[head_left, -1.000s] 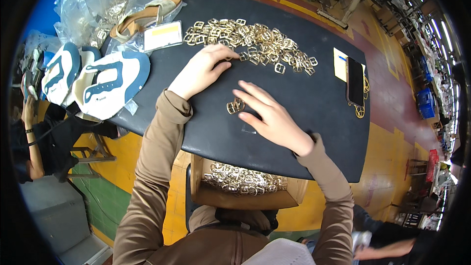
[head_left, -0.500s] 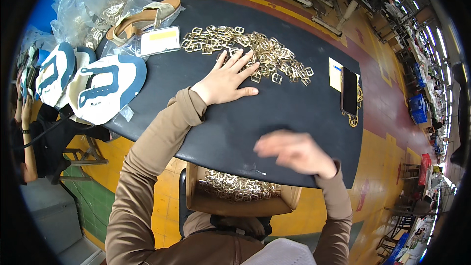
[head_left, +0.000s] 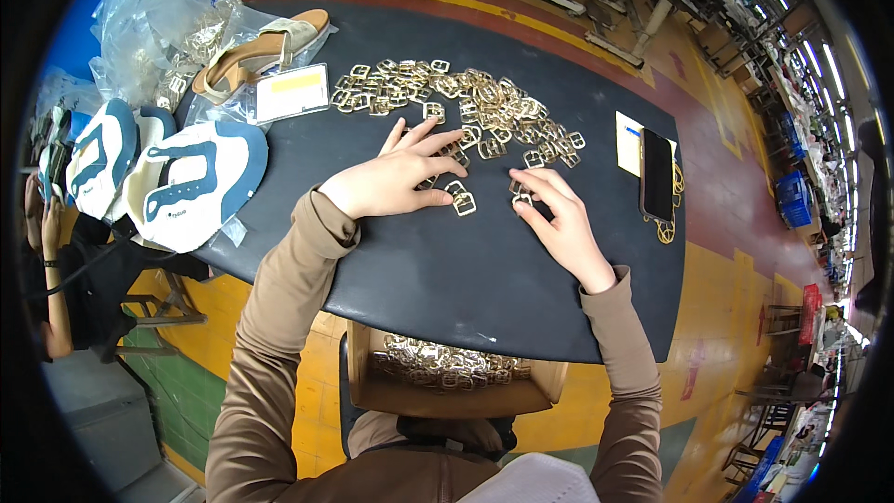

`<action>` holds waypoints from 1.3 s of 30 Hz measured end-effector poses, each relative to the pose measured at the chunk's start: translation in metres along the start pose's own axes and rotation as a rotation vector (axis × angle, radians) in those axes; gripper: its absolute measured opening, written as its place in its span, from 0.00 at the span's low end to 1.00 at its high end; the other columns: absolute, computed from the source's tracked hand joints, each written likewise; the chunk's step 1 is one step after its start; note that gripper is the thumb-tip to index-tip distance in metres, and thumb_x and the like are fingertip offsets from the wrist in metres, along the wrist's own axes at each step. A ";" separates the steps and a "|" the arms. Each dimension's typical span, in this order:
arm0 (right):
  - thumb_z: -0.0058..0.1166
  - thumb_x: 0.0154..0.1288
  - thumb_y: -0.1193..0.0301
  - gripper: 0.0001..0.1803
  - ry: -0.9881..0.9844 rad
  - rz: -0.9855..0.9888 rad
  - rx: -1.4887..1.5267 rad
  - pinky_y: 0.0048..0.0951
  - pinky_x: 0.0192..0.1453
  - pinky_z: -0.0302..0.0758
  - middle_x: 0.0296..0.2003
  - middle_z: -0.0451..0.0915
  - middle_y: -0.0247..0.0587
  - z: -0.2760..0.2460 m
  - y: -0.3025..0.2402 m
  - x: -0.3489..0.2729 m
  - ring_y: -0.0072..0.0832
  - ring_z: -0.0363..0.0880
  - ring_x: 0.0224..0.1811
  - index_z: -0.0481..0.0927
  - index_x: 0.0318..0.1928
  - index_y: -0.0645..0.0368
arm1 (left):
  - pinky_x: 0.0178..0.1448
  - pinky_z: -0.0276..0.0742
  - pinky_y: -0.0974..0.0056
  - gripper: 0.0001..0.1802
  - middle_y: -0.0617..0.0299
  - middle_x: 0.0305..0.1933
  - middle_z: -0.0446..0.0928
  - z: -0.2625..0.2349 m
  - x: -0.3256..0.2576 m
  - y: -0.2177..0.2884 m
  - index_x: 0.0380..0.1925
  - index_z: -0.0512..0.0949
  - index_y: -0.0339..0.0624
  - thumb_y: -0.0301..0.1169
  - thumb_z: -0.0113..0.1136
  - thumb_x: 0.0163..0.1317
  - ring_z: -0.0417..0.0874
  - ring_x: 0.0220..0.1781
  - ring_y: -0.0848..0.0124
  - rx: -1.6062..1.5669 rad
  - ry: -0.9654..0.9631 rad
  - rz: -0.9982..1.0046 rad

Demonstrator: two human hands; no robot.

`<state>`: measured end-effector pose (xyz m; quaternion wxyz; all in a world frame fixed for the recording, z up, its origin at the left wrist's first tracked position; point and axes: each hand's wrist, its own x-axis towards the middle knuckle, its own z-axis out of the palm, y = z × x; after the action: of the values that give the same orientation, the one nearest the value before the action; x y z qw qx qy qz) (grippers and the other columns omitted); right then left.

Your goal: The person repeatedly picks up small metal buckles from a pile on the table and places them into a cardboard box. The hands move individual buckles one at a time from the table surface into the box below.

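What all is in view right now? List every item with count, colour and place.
Buckles: many, gold, heaped at table's far middle.
Table: one, dark, centre.
Cardboard box: one, brown, holds buckles, at near table edge.
Phone: one, black, on a yellow card, right.
Sandal: one, tan, far left.
Plastic bags: several, clear, far left.
Insole cards: several, white and blue, left edge.
Left hand: fingers spread on buckles.
Right hand: fingertips on a buckle.
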<state>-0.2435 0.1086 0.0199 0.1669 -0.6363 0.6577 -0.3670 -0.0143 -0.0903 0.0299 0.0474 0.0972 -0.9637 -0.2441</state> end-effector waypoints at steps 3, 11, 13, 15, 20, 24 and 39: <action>0.63 0.74 0.72 0.24 0.094 -0.083 -0.102 0.41 0.77 0.71 0.69 0.78 0.47 -0.006 -0.001 -0.006 0.43 0.75 0.71 0.80 0.68 0.57 | 0.87 0.35 0.30 0.21 0.53 0.85 0.59 0.001 0.000 0.000 0.61 0.83 0.52 0.41 0.68 0.71 0.45 0.90 0.44 -0.007 0.024 0.040; 0.56 0.78 0.71 0.21 -0.304 -0.154 -0.144 0.46 0.82 0.67 0.77 0.71 0.44 0.003 -0.020 -0.037 0.46 0.69 0.79 0.81 0.69 0.55 | 0.88 0.42 0.32 0.19 0.56 0.83 0.63 0.002 0.003 -0.004 0.53 0.88 0.51 0.30 0.74 0.60 0.50 0.88 0.46 -0.017 0.112 0.106; 0.58 0.75 0.74 0.23 -0.402 -0.256 -0.234 0.47 0.81 0.69 0.75 0.73 0.46 0.011 -0.043 -0.060 0.47 0.69 0.79 0.80 0.69 0.55 | 0.88 0.42 0.33 0.18 0.57 0.82 0.64 0.005 0.005 -0.005 0.51 0.89 0.50 0.31 0.75 0.59 0.51 0.88 0.46 0.001 0.142 0.138; 0.60 0.75 0.70 0.27 -0.543 -0.282 -0.127 0.46 0.81 0.69 0.78 0.69 0.45 0.019 -0.067 -0.082 0.45 0.66 0.80 0.77 0.72 0.54 | 0.88 0.43 0.33 0.17 0.58 0.82 0.65 0.008 0.008 -0.003 0.49 0.90 0.50 0.32 0.75 0.58 0.52 0.88 0.46 0.001 0.149 0.155; 0.59 0.77 0.63 0.35 -0.690 -0.390 0.180 0.46 0.85 0.61 0.82 0.61 0.44 0.007 -0.073 -0.071 0.44 0.59 0.84 0.66 0.80 0.51 | 0.88 0.43 0.31 0.24 0.57 0.83 0.64 0.013 0.008 0.005 0.57 0.87 0.52 0.34 0.75 0.59 0.51 0.88 0.45 -0.020 0.081 0.216; 0.59 0.78 0.65 0.29 -0.259 -0.175 0.004 0.46 0.83 0.63 0.80 0.64 0.47 0.013 -0.045 -0.020 0.46 0.60 0.83 0.73 0.76 0.55 | 0.84 0.59 0.43 0.26 0.54 0.76 0.72 -0.008 0.005 -0.012 0.61 0.83 0.46 0.31 0.74 0.61 0.65 0.82 0.49 0.021 0.298 0.190; 0.59 0.78 0.62 0.28 -0.676 -0.423 0.210 0.46 0.81 0.70 0.75 0.71 0.48 0.033 -0.086 -0.051 0.46 0.70 0.78 0.74 0.73 0.61 | 0.51 0.82 0.59 0.19 0.59 0.41 0.81 -0.013 -0.007 -0.024 0.50 0.85 0.39 0.23 0.75 0.56 0.83 0.43 0.63 -0.280 0.062 0.025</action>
<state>-0.1523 0.1558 0.0447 0.3584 -0.8218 0.3794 -0.2284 -0.0021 -0.1157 0.0298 0.0932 0.0853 -0.9194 -0.3724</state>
